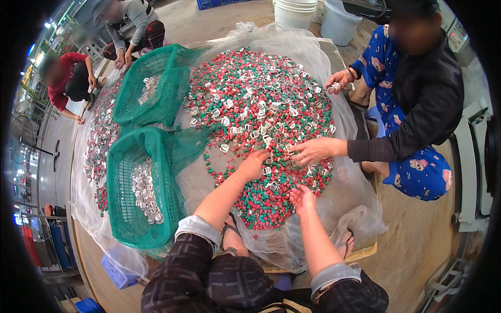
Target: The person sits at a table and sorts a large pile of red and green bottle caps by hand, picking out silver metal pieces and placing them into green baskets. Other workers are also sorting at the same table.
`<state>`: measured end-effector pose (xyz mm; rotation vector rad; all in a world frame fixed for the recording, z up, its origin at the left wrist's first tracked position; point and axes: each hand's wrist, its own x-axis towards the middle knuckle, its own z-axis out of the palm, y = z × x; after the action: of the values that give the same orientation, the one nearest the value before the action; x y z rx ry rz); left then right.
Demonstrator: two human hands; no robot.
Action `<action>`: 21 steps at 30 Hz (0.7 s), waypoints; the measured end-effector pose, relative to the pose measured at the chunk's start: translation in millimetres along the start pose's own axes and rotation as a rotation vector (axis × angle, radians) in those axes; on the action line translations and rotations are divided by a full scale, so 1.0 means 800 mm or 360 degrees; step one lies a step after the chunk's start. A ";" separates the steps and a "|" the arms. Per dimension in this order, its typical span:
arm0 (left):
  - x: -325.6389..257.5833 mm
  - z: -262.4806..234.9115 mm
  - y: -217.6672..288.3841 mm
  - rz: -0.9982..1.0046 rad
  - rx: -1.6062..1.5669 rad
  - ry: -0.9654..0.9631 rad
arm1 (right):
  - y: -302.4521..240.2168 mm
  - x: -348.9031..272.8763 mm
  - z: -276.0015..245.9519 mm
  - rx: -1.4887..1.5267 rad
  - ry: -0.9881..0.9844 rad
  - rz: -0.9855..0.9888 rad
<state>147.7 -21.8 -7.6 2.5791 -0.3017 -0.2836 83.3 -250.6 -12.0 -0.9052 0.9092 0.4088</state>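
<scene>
From the head view, your left hand (254, 164) lies palm down on the pile of red and green pellets (261, 130), fingers loosely spread; whatever sits beneath it is hidden. Your right hand (302, 200) is palm up, cupped open; any piece in it is too small to tell. The pile's long axis runs away from you. The metal clips (250, 117) point every way. A co-worker's hand (312, 151) rests just beside.

Both hands outstretched: left (254, 164) palm-down, fingers curled; right (302, 199) palm-up, loosely cupped.
</scene>
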 end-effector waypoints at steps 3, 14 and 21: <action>-0.021 0.020 0.015 0.0140 0.0256 -0.0093 | 0.005 0.002 0.001 -0.0074 0.0005 -0.0067; -0.086 -0.021 0.074 0.0108 0.0281 -0.0827 | 0.021 -0.014 -0.006 -0.2345 -0.0110 -0.1565; -0.070 0.042 0.050 0.0587 0.0079 -0.0005 | 0.014 -0.051 0.011 -0.2900 -0.0152 -0.1247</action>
<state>79.9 -56.0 -6.9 2.5075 -0.7812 -0.1456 56.9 -234.9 18.1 -2.7100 -0.2414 0.5229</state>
